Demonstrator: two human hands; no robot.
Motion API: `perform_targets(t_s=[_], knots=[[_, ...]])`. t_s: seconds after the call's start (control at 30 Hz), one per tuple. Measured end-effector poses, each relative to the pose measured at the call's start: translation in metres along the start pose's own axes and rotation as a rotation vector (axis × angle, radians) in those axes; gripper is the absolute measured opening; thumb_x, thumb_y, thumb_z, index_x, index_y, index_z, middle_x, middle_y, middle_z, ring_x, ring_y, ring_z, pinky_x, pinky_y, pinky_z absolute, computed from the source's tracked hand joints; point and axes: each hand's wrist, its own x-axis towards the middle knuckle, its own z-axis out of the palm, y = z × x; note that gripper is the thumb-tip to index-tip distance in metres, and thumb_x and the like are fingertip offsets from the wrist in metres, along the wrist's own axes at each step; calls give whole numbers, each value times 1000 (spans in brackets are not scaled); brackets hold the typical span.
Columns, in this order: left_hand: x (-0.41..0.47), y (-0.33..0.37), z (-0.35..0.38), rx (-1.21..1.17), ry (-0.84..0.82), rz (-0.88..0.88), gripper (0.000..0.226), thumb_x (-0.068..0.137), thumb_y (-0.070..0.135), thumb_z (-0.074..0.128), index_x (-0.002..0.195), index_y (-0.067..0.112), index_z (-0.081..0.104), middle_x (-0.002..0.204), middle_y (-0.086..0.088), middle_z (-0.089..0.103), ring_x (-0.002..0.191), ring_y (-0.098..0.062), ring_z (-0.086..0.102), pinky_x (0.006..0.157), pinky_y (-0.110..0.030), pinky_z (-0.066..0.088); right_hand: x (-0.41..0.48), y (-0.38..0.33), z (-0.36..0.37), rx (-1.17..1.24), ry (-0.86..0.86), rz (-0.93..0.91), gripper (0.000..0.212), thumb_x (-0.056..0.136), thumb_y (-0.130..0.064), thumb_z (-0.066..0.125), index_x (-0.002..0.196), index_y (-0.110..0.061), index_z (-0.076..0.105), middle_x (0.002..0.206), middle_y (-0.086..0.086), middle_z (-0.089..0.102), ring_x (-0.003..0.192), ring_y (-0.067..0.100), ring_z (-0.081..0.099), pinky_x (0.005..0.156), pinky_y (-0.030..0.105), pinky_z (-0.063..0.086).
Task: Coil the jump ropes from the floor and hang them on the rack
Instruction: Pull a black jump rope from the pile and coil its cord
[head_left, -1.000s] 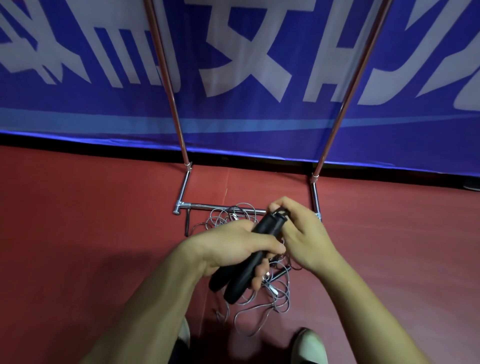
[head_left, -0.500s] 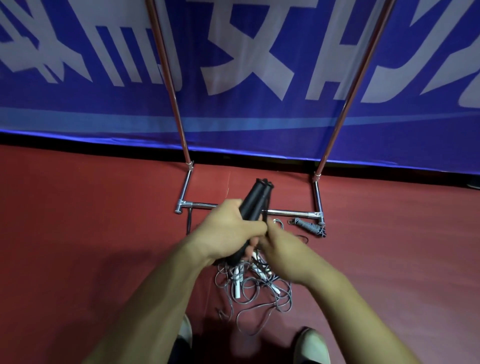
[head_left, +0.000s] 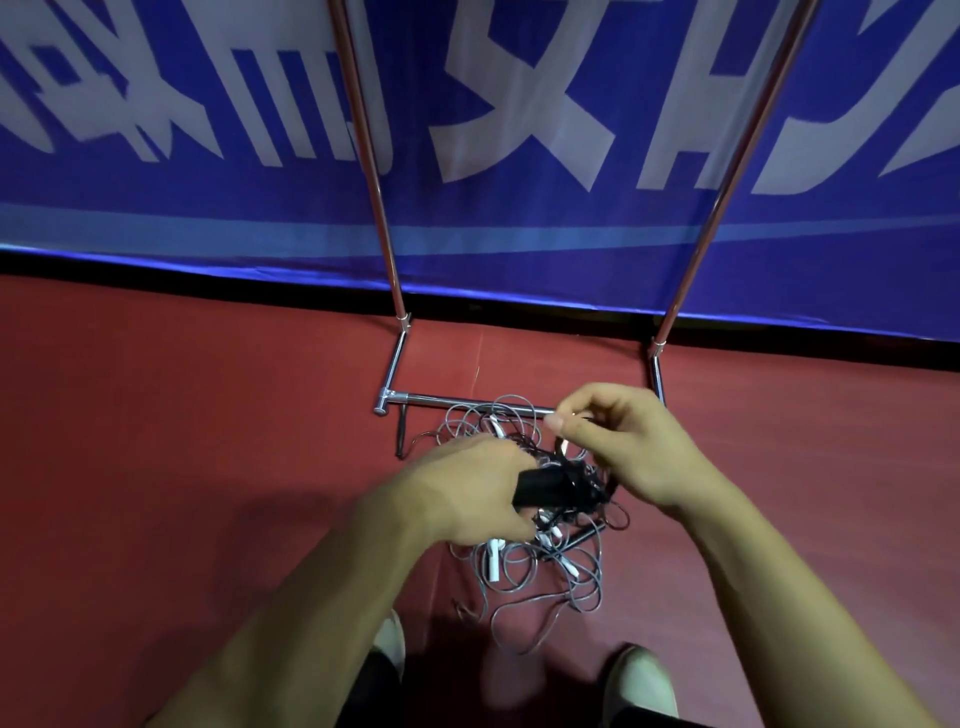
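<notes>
My left hand (head_left: 467, 488) grips the two black handles (head_left: 550, 488) of a jump rope, held roughly level and pointing right. A thin dark cord runs from their ends up to my right hand (head_left: 618, 447), which pinches it between thumb and fingers just above the handles. Below both hands a tangled pile of grey jump ropes (head_left: 540, 566) with white handles lies on the red floor. The metal rack (head_left: 395, 364) stands just beyond, its two poles rising out of view and its base bar behind the pile.
A blue banner (head_left: 519, 156) with white characters hangs behind the rack. My two shoes (head_left: 641, 680) show at the bottom edge, close to the rope pile. A loose black rope handle (head_left: 401, 434) lies by the rack's left foot.
The black handles have swung from upright to nearly level in my left hand. My right hand has moved from below the handles up and right, now pinching the cord.
</notes>
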Motion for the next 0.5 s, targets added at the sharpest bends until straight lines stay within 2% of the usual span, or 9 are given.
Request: perform_targets(t_s=[0.07, 0.1, 0.17, 0.23, 0.3, 0.33, 0.4, 0.43, 0.5], knots=[[-3, 1, 0, -235, 79, 37, 15, 74, 22, 73, 73, 19, 59, 59, 6, 58, 54, -15, 56, 57, -34, 50, 1, 3, 3, 218, 10, 117, 19, 93, -15, 64, 75, -12, 64, 56, -4, 52, 47, 5, 41, 46, 16, 34], [-2, -1, 0, -351, 115, 31, 14, 76, 20, 73, 75, 17, 59, 58, 6, 56, 51, -14, 51, 54, -33, 46, 1, 4, 7, 257, -9, 169, 27, 98, -12, 58, 72, -15, 63, 54, -3, 47, 46, 7, 37, 44, 20, 30], [3, -4, -4, -519, 208, 7, 13, 79, 23, 71, 84, 17, 61, 58, 5, 55, 50, -16, 50, 51, -33, 41, 3, 10, 18, 265, -87, 251, 42, 105, -18, 47, 65, -20, 60, 52, -5, 38, 46, 10, 26, 47, 24, 18], [12, -12, -11, -514, 370, -44, 17, 80, 28, 67, 92, 19, 58, 63, 4, 59, 55, -19, 54, 53, -32, 43, 5, 13, 29, 134, -106, 249, 43, 107, -32, 40, 69, -20, 55, 55, -6, 37, 46, 11, 27, 48, 27, 18], [20, -21, -16, -296, 492, -166, 16, 85, 28, 63, 93, 23, 50, 71, 4, 59, 63, -24, 55, 58, -35, 43, 5, 12, 39, -216, -97, 146, 37, 106, -36, 41, 77, -17, 54, 58, -8, 46, 51, 11, 40, 53, 30, 30], [22, -23, -16, -160, 482, -241, 15, 88, 27, 61, 94, 25, 47, 76, 4, 58, 67, -25, 54, 62, -34, 41, 3, 12, 42, -401, -116, 78, 31, 105, -33, 43, 82, -16, 55, 63, -6, 52, 57, 14, 47, 57, 32, 34], [23, -26, -10, 15, 349, -364, 11, 91, 24, 59, 98, 29, 52, 86, 6, 61, 74, -24, 56, 65, -31, 39, 1, 13, 44, -714, -142, -66, 17, 100, -29, 50, 90, -19, 58, 73, 0, 62, 69, 23, 54, 60, 34, 36], [23, -27, -6, 68, 252, -403, 12, 92, 21, 58, 100, 30, 57, 88, 6, 64, 75, -23, 58, 65, -31, 40, 0, 12, 43, -792, -138, -115, 11, 98, -29, 54, 95, -22, 62, 77, 0, 66, 72, 25, 56, 61, 34, 37], [23, -27, -1, 117, 40, -424, 15, 90, 18, 62, 101, 27, 65, 88, 4, 66, 77, -22, 63, 66, -31, 46, -1, 10, 36, -784, -127, -139, 8, 92, -32, 64, 98, -28, 68, 75, -6, 67, 68, 17, 56, 62, 33, 43]])
